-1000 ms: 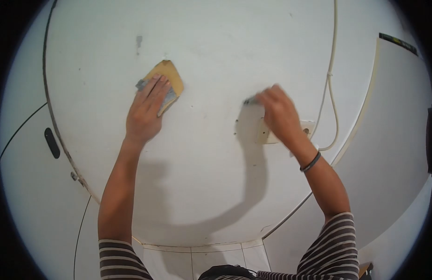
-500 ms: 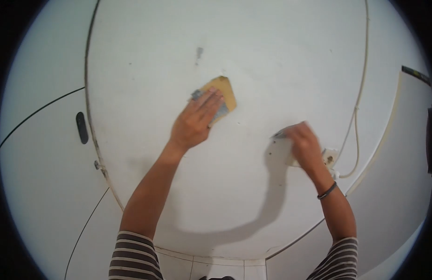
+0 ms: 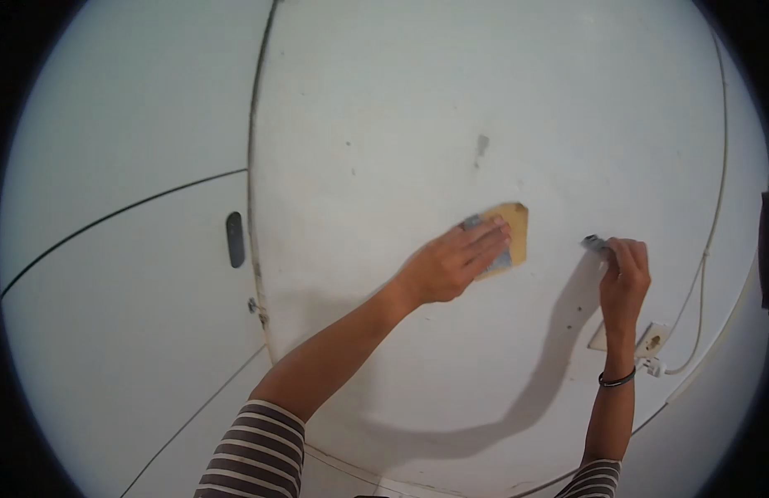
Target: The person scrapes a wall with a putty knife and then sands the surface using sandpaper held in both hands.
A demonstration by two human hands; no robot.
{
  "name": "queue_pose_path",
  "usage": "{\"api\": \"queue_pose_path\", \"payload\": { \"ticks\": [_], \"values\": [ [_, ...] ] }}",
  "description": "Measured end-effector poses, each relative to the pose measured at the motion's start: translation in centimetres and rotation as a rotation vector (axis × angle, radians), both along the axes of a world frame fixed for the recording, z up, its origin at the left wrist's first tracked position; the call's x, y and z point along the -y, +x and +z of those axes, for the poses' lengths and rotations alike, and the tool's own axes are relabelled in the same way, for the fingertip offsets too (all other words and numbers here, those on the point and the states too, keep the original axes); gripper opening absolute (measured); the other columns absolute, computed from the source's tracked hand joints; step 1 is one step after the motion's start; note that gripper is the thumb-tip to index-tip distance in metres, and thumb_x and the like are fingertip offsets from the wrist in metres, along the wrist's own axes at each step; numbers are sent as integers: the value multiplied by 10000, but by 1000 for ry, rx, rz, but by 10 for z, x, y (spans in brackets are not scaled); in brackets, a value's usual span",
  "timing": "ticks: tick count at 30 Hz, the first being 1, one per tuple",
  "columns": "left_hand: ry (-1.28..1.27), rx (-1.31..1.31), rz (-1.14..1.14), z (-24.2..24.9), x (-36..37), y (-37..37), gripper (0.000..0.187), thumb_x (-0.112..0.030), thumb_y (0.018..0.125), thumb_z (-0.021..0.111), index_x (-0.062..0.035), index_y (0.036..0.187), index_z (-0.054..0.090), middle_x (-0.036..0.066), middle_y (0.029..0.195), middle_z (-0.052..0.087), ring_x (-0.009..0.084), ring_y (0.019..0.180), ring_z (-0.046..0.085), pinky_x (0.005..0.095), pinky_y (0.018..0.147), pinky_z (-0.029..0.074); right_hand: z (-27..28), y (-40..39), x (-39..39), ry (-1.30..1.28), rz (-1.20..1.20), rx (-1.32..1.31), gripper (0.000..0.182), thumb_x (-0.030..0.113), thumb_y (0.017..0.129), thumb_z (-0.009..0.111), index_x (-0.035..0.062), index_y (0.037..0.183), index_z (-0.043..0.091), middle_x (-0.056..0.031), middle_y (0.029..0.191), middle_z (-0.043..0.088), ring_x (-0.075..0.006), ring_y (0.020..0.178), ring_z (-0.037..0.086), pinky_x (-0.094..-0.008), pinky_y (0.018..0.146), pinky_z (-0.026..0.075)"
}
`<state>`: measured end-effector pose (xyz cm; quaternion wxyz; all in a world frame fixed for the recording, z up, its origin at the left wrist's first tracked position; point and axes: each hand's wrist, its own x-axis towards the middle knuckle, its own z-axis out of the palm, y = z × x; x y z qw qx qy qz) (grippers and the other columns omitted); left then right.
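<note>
Flat against the white wall (image 3: 417,166), a yellow-brown sheet (image 3: 519,236) with a grey-blue patch lies under the fingers of my left hand (image 3: 451,261). The fingers press it to the wall. To the right, my right hand (image 3: 625,270) pinches a small grey piece (image 3: 596,242) close to the wall; what the piece is cannot be made out. A dark band (image 3: 617,378) circles my right wrist. Above the sheet is a grey smudge (image 3: 482,147) on the wall.
A wall socket (image 3: 652,340) with a white plug (image 3: 652,367) and cable (image 3: 703,290) sits below and right of my right hand. At the left is a cabinet door (image 3: 152,249) with a dark oval handle (image 3: 235,240) and a small latch (image 3: 253,305).
The view has shifted left and up, so the wall and both hands appear farther right. My right hand has moved up along the wall with the grey piece. My left hand stays on the sheet.
</note>
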<state>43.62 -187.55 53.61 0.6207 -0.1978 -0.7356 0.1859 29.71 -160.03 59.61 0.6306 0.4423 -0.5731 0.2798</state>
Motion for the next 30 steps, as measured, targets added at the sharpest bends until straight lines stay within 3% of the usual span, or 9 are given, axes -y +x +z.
{"api": "queue_pose_path", "payload": {
  "ticks": [5,8,16,22,25,30],
  "values": [
    [-42,80,27,8,31,27,409,-21,896,586,-43,1300,645,64,1421,612,217,1349,546,376,980,541,43,0,28,-202,-72,-49,167,-94,858,662,-13,1001,689,-120,971,667,-287,916,653,-378,785,543],
    [-17,52,135,5,55,58,432,-7,871,593,-35,1300,643,79,1406,618,233,1349,546,401,992,532,71,12,46,-233,-124,-218,144,-54,873,686,0,1006,694,-106,1009,684,-274,945,671,-364,804,561],
    [195,27,255,-3,126,118,551,72,812,578,11,1360,565,133,1436,571,305,1357,516,492,1084,466,82,27,76,-245,-106,-104,279,-14,815,766,9,1078,675,-107,1018,668,-288,915,653,-372,787,557],
    [197,-50,263,6,149,125,652,130,750,612,3,1386,549,131,1432,576,303,1388,487,514,1107,448,83,33,95,-210,-303,-212,278,18,865,705,23,1143,704,-79,988,660,-261,954,610,-380,827,521],
    [182,-81,218,4,157,118,662,134,747,617,0,1392,551,129,1436,577,303,1400,478,531,1106,446,86,42,96,-213,-544,-143,290,26,889,656,27,1174,710,-61,959,648,-250,948,606,-387,830,524],
    [202,-114,173,-2,166,109,642,136,757,602,2,1383,566,131,1453,569,316,1410,471,552,1111,431,100,45,91,-247,-458,13,306,47,876,651,79,1171,724,-53,1029,675,-268,980,623,-410,830,538]
  ]
}}
